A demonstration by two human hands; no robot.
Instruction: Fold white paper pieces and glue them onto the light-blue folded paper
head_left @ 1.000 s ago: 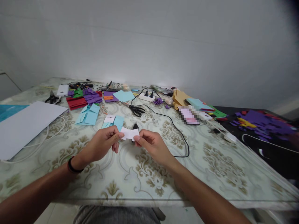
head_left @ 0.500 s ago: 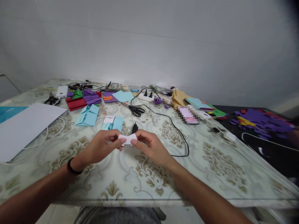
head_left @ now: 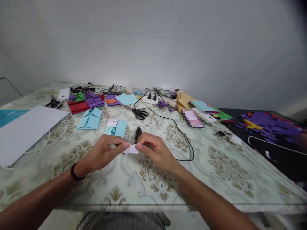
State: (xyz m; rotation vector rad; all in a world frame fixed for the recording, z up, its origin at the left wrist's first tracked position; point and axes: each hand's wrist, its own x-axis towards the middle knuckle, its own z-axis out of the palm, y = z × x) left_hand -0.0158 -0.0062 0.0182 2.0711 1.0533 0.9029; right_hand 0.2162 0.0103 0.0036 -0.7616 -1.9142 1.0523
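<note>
A small piece of white paper (head_left: 131,149) is stretched between my two hands, just above the patterned tablecloth. My left hand (head_left: 109,150) pinches its left end between thumb and fingers. At the other end, the thumb and fingers of my right hand (head_left: 153,150) grip it the same way. The paper bows downward in the middle. Right behind my fingers lies a black glue gun (head_left: 138,131), its body partly hidden by my right hand. Light blue and white cut paper pieces (head_left: 120,126) lie just beyond my left hand.
Black scissors (head_left: 140,114) and a white power strip (head_left: 150,100) lie farther back. A black cord (head_left: 178,127) curves round on the right. Folded blue paper (head_left: 90,118) and large white sheets (head_left: 31,127) are at left. Purple paper strips (head_left: 271,126) cover a dark surface at right.
The white paper has tilted and bent, its lower edge now curving downward between my fingertips. My hands have shifted only slightly, and more of the glue gun shows.
</note>
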